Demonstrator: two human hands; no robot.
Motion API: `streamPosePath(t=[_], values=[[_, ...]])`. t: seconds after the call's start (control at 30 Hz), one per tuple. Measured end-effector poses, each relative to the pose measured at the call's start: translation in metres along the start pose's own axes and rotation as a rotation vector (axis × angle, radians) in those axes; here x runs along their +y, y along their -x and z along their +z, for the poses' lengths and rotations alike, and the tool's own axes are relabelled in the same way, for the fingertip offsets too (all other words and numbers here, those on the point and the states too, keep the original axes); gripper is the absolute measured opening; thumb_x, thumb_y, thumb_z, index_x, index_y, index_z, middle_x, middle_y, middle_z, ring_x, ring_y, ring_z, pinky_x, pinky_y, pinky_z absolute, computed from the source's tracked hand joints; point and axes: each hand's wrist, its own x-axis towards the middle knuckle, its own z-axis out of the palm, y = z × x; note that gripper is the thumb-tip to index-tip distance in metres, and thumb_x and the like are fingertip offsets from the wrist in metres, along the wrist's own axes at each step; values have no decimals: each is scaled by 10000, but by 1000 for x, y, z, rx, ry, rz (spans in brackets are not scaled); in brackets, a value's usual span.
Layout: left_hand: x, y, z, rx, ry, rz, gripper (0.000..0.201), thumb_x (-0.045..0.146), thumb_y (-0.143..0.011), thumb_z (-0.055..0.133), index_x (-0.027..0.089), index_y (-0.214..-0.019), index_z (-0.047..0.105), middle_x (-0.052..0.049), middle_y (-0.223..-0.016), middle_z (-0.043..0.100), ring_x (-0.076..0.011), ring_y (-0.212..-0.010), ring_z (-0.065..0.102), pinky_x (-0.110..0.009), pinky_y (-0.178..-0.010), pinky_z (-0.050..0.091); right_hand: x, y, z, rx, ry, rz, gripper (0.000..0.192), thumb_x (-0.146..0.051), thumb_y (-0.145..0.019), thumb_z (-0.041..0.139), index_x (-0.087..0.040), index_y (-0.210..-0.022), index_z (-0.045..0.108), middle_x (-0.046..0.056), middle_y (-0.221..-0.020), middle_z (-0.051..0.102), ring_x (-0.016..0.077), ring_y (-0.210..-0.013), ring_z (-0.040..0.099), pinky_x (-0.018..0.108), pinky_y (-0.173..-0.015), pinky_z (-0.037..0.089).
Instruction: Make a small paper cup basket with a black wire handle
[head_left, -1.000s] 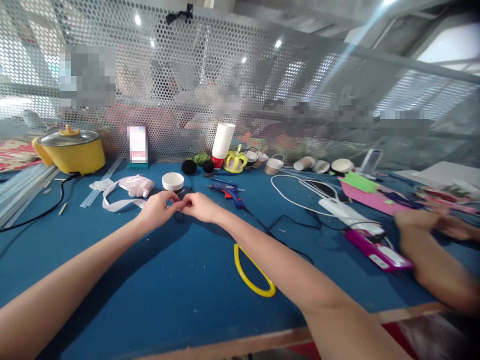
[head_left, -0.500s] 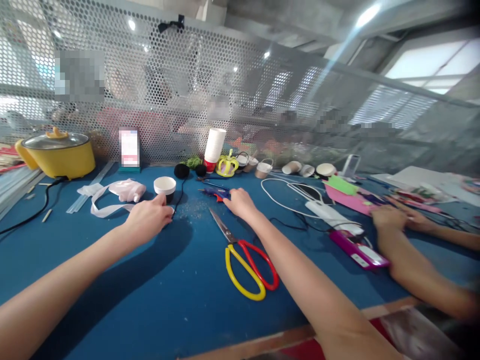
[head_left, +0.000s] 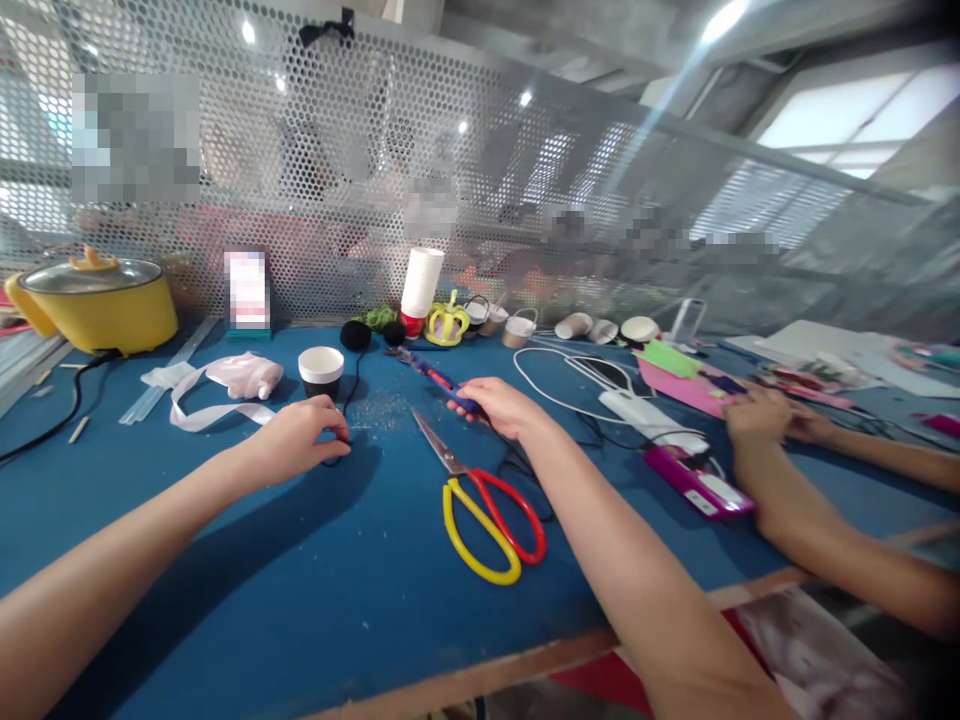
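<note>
My right hand (head_left: 499, 403) is closed round the handle of a blue glue gun (head_left: 442, 380), its nozzle pointing away to the upper left. Fingers curled together, my left hand (head_left: 304, 437) rests low over the table with a thin strand of black yarn (head_left: 346, 400) at its fingertips. Just beyond that hand stands a paper cup (head_left: 321, 364), white at the top and black lower down; my hand hides part of its base. The strand leads back to a black yarn ball (head_left: 355, 335). Scissors (head_left: 454, 465) with one yellow and one red handle lie between my arms.
White ribbon (head_left: 202, 410) and a pink bundle (head_left: 247, 374) lie at left, before a yellow electric pot (head_left: 94, 305). Stacked cups (head_left: 421, 285) and a yellow crown-like piece (head_left: 448, 322) stand behind. At right are a power strip (head_left: 652, 420), a purple box (head_left: 697, 483) and a co-worker's hands (head_left: 761, 415).
My right hand has lifted the glue gun and drawn it nearer, its nozzle now tilted up and away. My left hand has shifted slightly down beside the cup. The view has turned a little.
</note>
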Motion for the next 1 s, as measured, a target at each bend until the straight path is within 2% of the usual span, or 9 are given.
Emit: streamPosePath(t=[0.07, 0.13, 0.23, 0.37, 0.43, 0.53, 0.63, 0.83, 1.0], values=[[-1, 0, 1, 61, 15, -28, 294, 349, -757, 483, 177, -939, 638, -86, -938, 576, -192, -742, 577, -321, -733, 440, -8, 11, -7, 16, -175, -57, 156, -156, -726, 458, -133, -815, 583, 57, -774, 659, 81, -583, 583, 181, -521, 452], [0, 0, -2, 120, 61, -33, 336, 326, -804, 396, 155, -975, 629, -103, -958, 586, -196, -789, 578, -318, -762, 434, -17, 22, -11, 30, -502, -124, 159, -154, -667, 533, -138, -819, 579, 25, -707, 635, 81, -584, 582, 171, -511, 447], [7, 1, -12, 158, 205, -51, 326, 308, -820, 374, 151, -899, 649, -71, -827, 627, -161, -731, 573, -259, -680, 439, -30, 40, -6, -98, -677, -142, 171, -219, -636, 613, -140, -778, 560, -2, -583, 605, 99, -534, 580, 203, -518, 465], [15, 3, -21, 60, 592, -157, 306, 365, -803, 438, 151, -932, 615, 14, -542, 550, -67, -395, 406, -190, -388, 315, -40, 65, 13, -176, -561, -290, 217, -306, -672, 626, -127, -765, 546, 43, -641, 645, 122, -539, 597, 232, -520, 471], [19, 4, -21, 51, 807, -183, 275, 361, -797, 460, 142, -912, 582, 30, -517, 539, -42, -344, 350, -173, -345, 262, -42, 76, 21, -154, -500, -398, 226, -314, -712, 589, -121, -828, 569, 52, -694, 649, 120, -550, 595, 238, -527, 476], [24, 4, -17, 105, 989, -225, 213, 353, -772, 510, 141, -779, 523, 31, -508, 552, -31, -329, 361, -159, -329, 250, -42, 85, 25, -80, -443, -447, 221, -334, -748, 544, -130, -816, 593, 15, -600, 603, 90, -451, 523, 224, -461, 458], [28, 3, -15, 150, 1068, -254, 225, 350, -741, 556, 153, -691, 462, 26, -514, 573, -29, -331, 386, -153, -327, 259, -39, 89, 27, 13, -387, -421, 234, -379, -731, 562, -146, -735, 586, -21, -484, 529, 91, -400, 484, 219, -411, 440], [31, 4, -14, 168, 1109, -253, 242, 351, -714, 583, 152, -674, 451, 17, -515, 589, -34, -342, 406, -158, -331, 275, -35, 93, 33, 185, -222, -456, 220, -394, -728, 567, -180, -676, 561, -23, -458, 529, 115, -386, 508, 240, -426, 449], [33, 5, -15, 152, 1078, -251, 231, 346, -724, 573, 152, -677, 457, 16, -521, 598, -36, -349, 414, -160, -342, 285, -35, 93, 33, 232, -131, -483, 227, -406, -739, 552, -192, -665, 551, -23, -455, 543, 122, -367, 516, 249, -429, 449]])
